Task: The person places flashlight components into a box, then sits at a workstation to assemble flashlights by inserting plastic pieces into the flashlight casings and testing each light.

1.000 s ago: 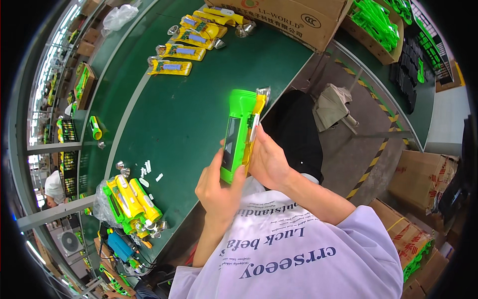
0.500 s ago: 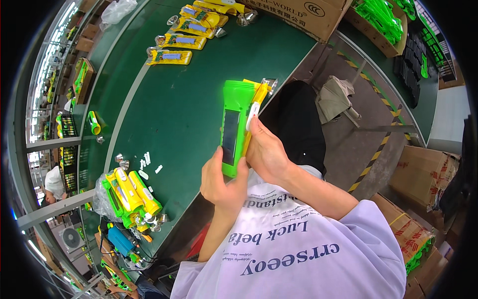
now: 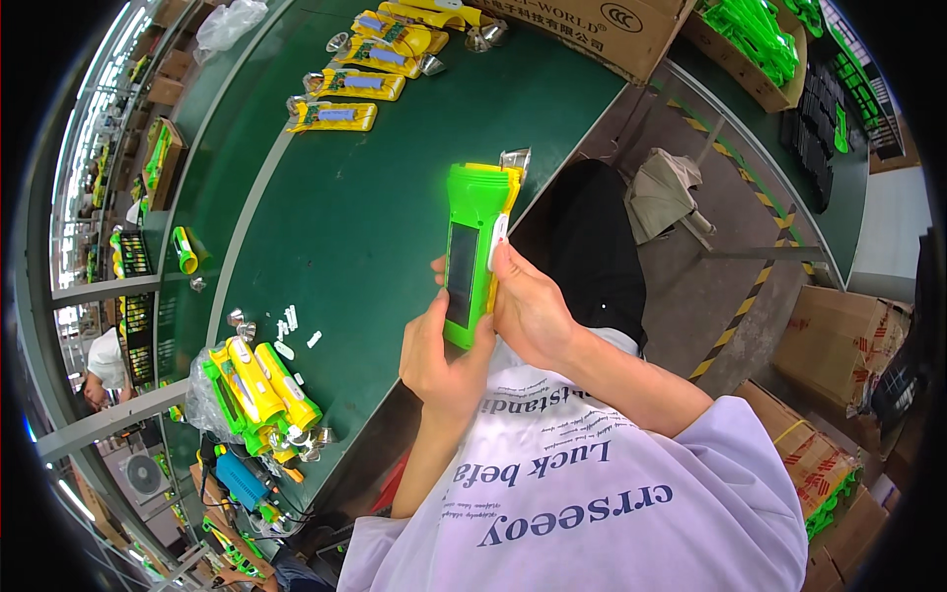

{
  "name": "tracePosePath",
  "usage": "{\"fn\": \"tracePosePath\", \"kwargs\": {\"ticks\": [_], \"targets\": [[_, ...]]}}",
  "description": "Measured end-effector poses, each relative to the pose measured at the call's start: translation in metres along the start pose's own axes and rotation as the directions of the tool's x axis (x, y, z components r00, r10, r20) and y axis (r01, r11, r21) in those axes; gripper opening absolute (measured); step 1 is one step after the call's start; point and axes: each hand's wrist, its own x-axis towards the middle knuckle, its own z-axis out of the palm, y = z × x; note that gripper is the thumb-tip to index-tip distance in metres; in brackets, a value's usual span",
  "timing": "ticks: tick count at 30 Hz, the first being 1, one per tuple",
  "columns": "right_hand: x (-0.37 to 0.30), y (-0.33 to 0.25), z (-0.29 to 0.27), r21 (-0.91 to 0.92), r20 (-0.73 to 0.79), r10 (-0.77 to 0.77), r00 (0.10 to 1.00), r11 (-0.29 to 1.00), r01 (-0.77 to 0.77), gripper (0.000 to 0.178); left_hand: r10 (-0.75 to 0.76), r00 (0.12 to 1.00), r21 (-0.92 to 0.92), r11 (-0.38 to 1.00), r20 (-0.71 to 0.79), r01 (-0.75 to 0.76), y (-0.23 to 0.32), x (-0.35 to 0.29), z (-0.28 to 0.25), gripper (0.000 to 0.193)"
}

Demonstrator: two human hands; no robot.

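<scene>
Between my hands is a flashlight casing: a green half shell (image 3: 480, 212) with a dark rectangular panel, laid against a yellow half shell (image 3: 514, 192). A silver reflector cup (image 3: 515, 160) sticks out at its wide end. Along the seam, a white switch piece (image 3: 499, 235) shows beside my right thumb. My left hand (image 3: 441, 347) is closed around the lower end of the green half. Wrapped round the yellow side is my right hand (image 3: 538, 311), its fingertips mostly hidden behind the casing.
Yellow half shells with wired batteries (image 3: 360, 84) lie in a row at the far edge of the green table (image 3: 326, 217). Near left are piled green and yellow casings (image 3: 258, 390), small white pieces (image 3: 286, 321) and a blue tool (image 3: 240, 478). A cardboard box (image 3: 602, 30) stands far right.
The yellow half has come closer against the green half, and the gap at the wide end has narrowed. The reflector has shifted left, and my right hand has moved slightly toward the casing.
</scene>
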Motion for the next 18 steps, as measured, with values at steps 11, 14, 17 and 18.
{"fn": "tracePosePath", "kwargs": {"ticks": [11,14,17,18], "targets": [[-0.003,0.004,-0.003,-0.019,-0.065,0.019,0.998,1.0,-0.02,0.043,-0.05,0.998,0.029,0.998,0.043,0.049,0.005,-0.001,0.001,0.041],[-0.002,0.005,-0.01,-0.035,-0.064,0.025,0.998,0.999,-0.028,0.042,-0.005,0.999,0.035,0.999,0.04,0.003,0.006,0.001,0.002,0.04],[-0.002,0.001,-0.009,-0.001,-0.082,0.015,0.997,1.0,-0.015,0.037,-0.007,0.998,0.064,0.998,0.064,0.003,0.01,0.004,0.003,0.041],[-0.002,0.0,-0.006,-0.007,-0.078,0.021,0.997,1.0,-0.021,0.037,-0.017,0.997,0.086,0.996,0.079,0.01,0.011,0.004,0.003,0.041]]}}
